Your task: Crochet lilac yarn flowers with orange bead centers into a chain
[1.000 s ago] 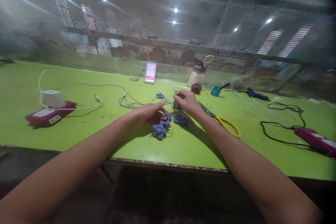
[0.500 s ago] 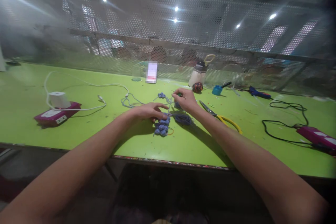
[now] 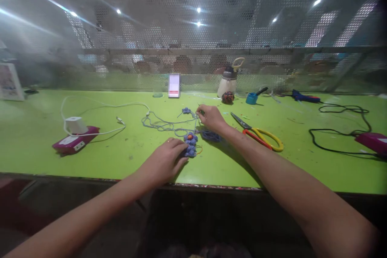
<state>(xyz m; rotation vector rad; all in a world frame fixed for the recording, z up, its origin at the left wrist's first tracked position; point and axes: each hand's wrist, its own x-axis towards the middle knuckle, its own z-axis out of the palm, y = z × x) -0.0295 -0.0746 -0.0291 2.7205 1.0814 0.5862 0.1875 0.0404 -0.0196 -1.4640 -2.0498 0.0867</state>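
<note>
A purple-blue crocheted piece (image 3: 190,138) with flower shapes and an orange centre lies near the table's front edge. My left hand (image 3: 165,159) grips its left side between thumb and fingers. Above and to the right, my right hand (image 3: 208,116) is closed in a pinch around a thin tool with a green part, and blue yarn runs from there down to the piece. A loose bundle of blue yarn (image 3: 211,135) lies under my right wrist. Beyond my hands is a small blue crocheted flower (image 3: 186,110), with yarn strands (image 3: 160,125) trailing left.
Open scissors (image 3: 256,132) lie right of my right forearm. Behind stand a phone (image 3: 173,86), a bottle (image 3: 227,84), a dark yarn ball (image 3: 227,97) and a blue pot (image 3: 251,98). A glue gun (image 3: 305,96) and purple power strips (image 3: 75,140) with cables are at the sides.
My left hand has moved down toward me and now holds the crocheted piece lower, exposing its orange centre. My right hand has hardly moved. The view has shifted slightly.
</note>
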